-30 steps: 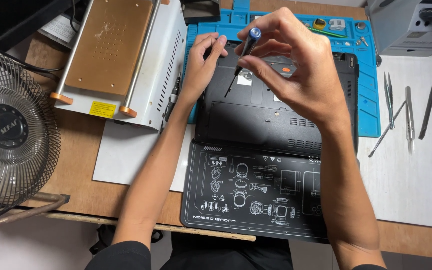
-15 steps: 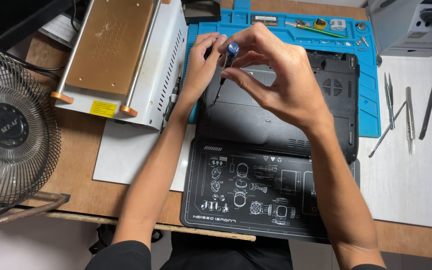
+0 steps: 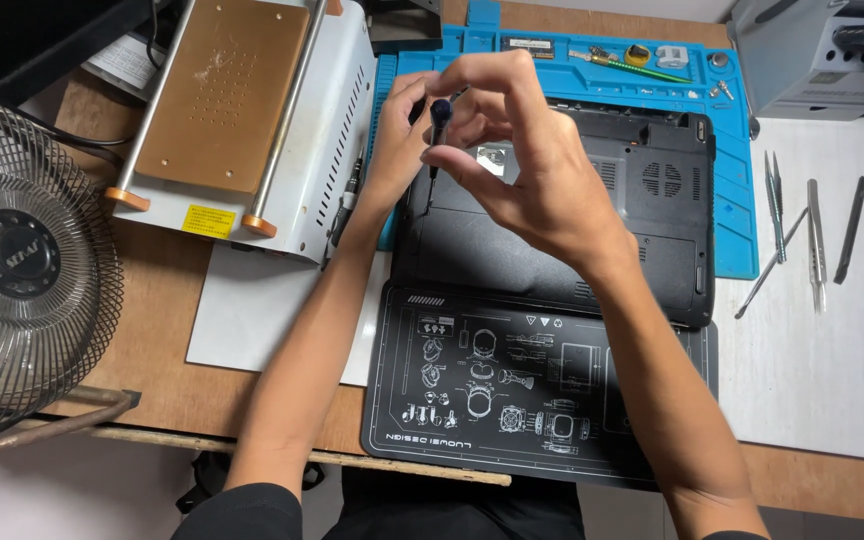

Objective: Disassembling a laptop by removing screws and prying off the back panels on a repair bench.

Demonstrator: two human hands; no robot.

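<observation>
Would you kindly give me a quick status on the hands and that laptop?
Right hand pinching screwdriver upright. Left hand steadying its shaft. Tip at laptop left edge, underside up. Nothing blocking.

Fan, white heating machine, perhaps tweezers

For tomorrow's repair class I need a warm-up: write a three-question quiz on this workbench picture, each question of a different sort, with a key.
1. True or false: the laptop lies with its underside up.
2. Which hand pinches the top of the screwdriver? A. left hand B. right hand C. neither
3. Fill in: the laptop's far edge rests on a ____ mat.

Key
1. True: vents and cover panels face the camera.
2. B: the right fingers pinch the top, while the left hand steadies the shaft near the laptop's far left corner.
3. Blue; a black mat lies nearer the person.
</observation>
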